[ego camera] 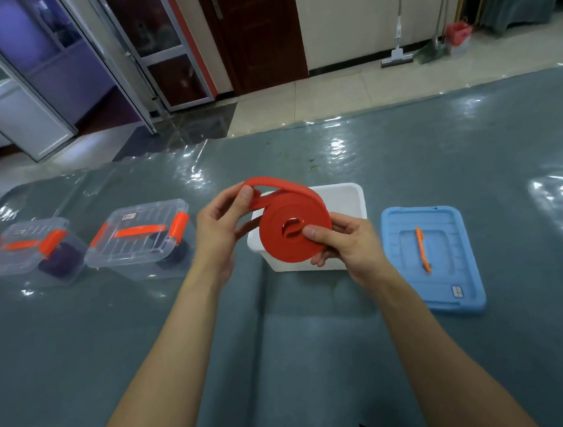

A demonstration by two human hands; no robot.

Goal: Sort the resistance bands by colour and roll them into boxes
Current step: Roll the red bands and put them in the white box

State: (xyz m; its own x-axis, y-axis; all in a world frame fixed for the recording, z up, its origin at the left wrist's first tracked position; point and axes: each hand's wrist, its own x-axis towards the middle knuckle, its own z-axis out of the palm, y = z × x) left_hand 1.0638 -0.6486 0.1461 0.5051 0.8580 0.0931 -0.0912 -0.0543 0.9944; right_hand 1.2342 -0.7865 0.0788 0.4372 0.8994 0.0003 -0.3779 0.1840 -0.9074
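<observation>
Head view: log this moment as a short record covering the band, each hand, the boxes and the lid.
band: red band, mostly rolled into a flat coil, held up in front of the white box
left hand: left hand pinches the band's loose end
right hand: right hand holds the coil, thumb on its face
white box: open, no lid on
lid: blue lid flat on the table, right of the white box
clear boxes: far-left clear box and second clear box, both lidded, dark roll inside each

One wide-angle view from the person's head, facing forward and down, close over the worktop, which fills the lower frame; floor and door cross the top.
</observation>
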